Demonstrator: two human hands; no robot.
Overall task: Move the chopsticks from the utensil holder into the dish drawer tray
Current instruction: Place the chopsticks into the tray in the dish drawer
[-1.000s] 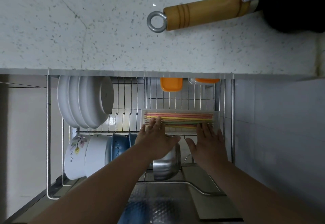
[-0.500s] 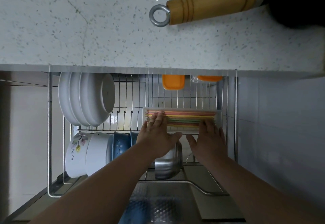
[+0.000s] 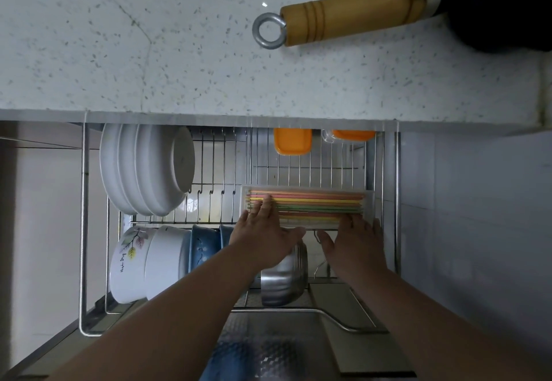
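Note:
Several coloured chopsticks (image 3: pixel 313 204) lie side by side in a clear plastic tray (image 3: pixel 369 201) set in the pulled-out wire dish drawer (image 3: pixel 85 231). My left hand (image 3: pixel 265 235) rests flat with its fingers spread on the left ends of the chopsticks. My right hand (image 3: pixel 355 241) lies flat at the tray's near right corner, fingertips on the chopsticks' right ends. Neither hand grips anything. No utensil holder is in view.
White bowls (image 3: pixel 146 168) stand on edge at the drawer's left, with more white and blue bowls (image 3: pixel 155 261) below them. A steel bowl (image 3: pixel 283 279) sits under my left wrist. Orange lids (image 3: pixel 292 140) lie at the drawer's back. A wooden pan handle (image 3: pixel 343 20) rests on the speckled countertop (image 3: pixel 119 37).
Both hands have stayed on the chopsticks in the tray, barely shifting; the fingers sit a little further over the sticks. The view has tilted slightly.

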